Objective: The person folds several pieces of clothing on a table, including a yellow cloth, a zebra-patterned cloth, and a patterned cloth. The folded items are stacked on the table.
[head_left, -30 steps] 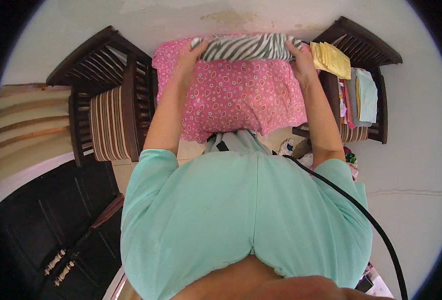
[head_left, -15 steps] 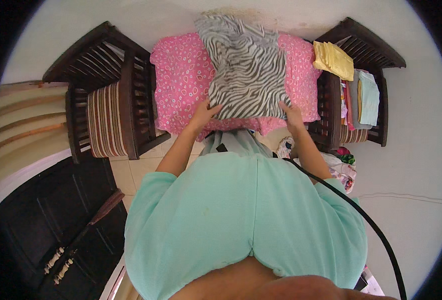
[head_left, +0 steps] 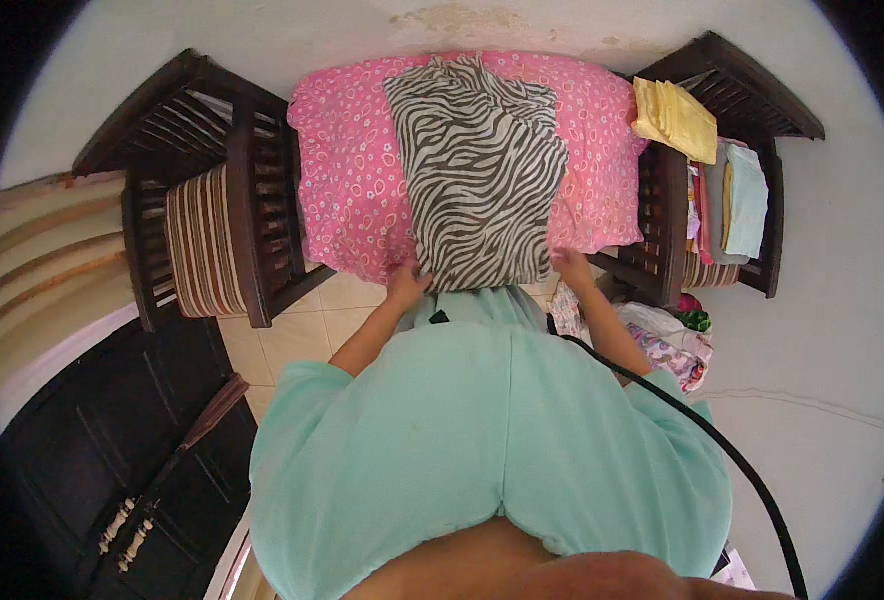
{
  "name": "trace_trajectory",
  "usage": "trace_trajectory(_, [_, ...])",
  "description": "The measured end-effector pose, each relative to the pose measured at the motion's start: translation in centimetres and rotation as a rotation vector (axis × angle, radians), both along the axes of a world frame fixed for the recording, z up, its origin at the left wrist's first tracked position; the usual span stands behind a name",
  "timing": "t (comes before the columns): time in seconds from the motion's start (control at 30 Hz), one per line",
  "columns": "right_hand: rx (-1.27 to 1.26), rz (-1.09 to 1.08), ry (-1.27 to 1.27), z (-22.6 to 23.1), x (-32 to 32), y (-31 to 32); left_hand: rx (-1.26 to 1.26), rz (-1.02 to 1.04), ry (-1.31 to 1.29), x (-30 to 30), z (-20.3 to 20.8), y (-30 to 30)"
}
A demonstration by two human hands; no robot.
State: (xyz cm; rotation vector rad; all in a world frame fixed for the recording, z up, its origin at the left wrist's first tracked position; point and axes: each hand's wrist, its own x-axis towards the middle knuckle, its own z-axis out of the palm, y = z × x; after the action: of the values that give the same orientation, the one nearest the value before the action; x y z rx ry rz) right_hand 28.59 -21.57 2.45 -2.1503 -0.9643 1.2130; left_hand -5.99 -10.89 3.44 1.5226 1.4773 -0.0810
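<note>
In the head view, a zebra-striped cloth (head_left: 482, 180) is laid lengthwise across a pink patterned cover (head_left: 352, 170), by which a smooth backing is presumably given; whatever lies beneath is hidden. Its far part is left rumpled, and its near edge is brought past the cover's edge. The near left corner is pinched by the left hand (head_left: 407, 287); the right hand (head_left: 571, 268) is placed at the near right corner, though whether the fabric is pinched there cannot be told. With the hands set apart, the near edge seems to be kept straight. Yellow folded cloths (head_left: 675, 120) are rested on the wooden chair (head_left: 670, 210) to the right, and other folded cloths (head_left: 748, 200) are stacked over its seat, probably to be kept flat.
</note>
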Motion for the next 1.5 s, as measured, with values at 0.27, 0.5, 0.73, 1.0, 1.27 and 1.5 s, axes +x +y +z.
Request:
trace_trajectory(0.27, [0.364,-0.033,-0.286,0.0,5.4,14.5,0.577,0.150,-0.128,4.7,0.1,12.5])
trace_trajectory(0.5, [0.368,0.104,-0.553,2.2,6.2,25.4,0.515,0.250,0.028,7.8,-2.9,19.9])
trace_trajectory(0.73, [0.226,0.443,-0.623,-2.9,12.1,31.4,0.563,0.362,-0.077,10.8,-2.0,21.8])
trace_trajectory(1.0, [0.550,-0.055,-0.624,-3.1,11.9,31.2,0.295,0.509,-0.260,9.2,-4.8,24.5])
trace_trajectory(1.27, [0.256,0.274,-0.394,2.2,6.4,23.3,-0.219,0.788,-0.822,12.2,0.1,27.3])
trace_trajectory(1.5, [0.352,0.310,-0.251,3.3,8.3,23.3,0.552,0.217,-0.035,10.6,0.3,28.6])
